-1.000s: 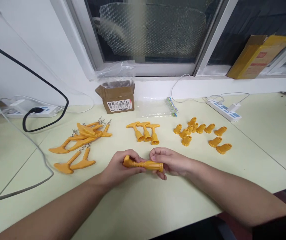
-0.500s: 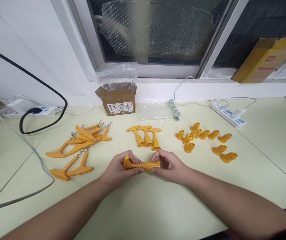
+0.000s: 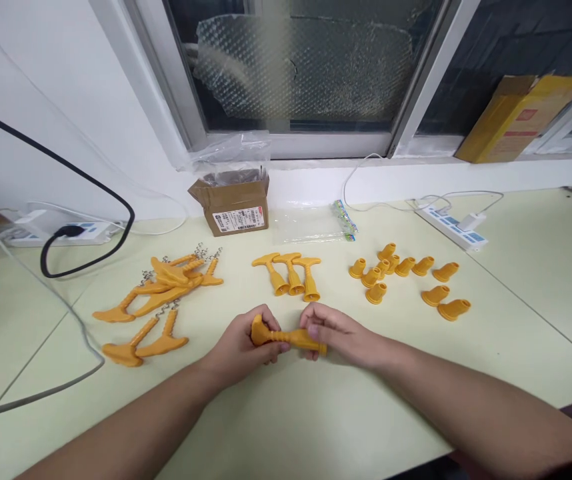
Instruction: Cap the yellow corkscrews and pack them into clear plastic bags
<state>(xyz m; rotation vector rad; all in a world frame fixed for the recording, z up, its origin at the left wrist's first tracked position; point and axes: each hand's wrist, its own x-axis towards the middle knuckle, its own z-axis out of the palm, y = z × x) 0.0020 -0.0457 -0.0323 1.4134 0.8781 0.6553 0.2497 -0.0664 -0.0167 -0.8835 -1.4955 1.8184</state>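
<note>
Far L: white power strip w/ black cable plugged in; grey cable runs down over tabletop. Next, loose pile of yellow T-handles, ribbed shafts, metal spirals exposed; 2 of them lie nearer the person, just beside the pile. Behind, near wall: open cardboard box, labelled front, clear plastic sticking out of top.

L hand: grip clamped on handle end of yellow T-piece, thumb across ribbed shaft. T-piece is held btwn both hands, front centre, roughly level, crossbar to L, flared sleeve end to R. Beyond the hands, 3 T-handles w/ sleeves lie side by side on tabletop, flared ends toward the person. Clear flat bag w/ coloured edge lies behind them, R of box.

R hand: grip closed round sleeve of same T-piece, thumb on top, flared rim showing past fingers. Further R, group of loose yellow sleeves, some upright, some tilted or on side. Behind: 2nd power strip, white plug in it. Far R, at window: flattened carton, leaning
</note>
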